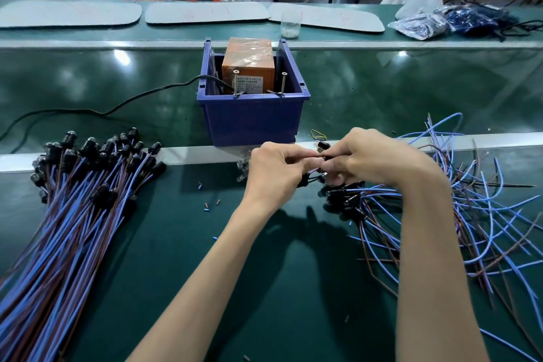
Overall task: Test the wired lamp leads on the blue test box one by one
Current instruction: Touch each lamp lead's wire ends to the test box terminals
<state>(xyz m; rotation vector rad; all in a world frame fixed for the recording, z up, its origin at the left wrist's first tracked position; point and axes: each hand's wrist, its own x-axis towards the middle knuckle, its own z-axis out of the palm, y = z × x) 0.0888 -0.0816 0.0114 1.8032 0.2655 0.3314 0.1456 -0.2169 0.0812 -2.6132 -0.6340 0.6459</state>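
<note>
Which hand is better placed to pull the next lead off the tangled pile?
Right. The right hand hovers just above the tangled pile; the left hand sits further off, in front of the blue box. Both now pinch one lead.

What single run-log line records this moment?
left hand: pinches lamp lead | right hand: pinches lamp lead | blue test box: untouched

the orange unit (248, 67) in the blue test box (252, 123) bears a label; print too blurred to read
</note>
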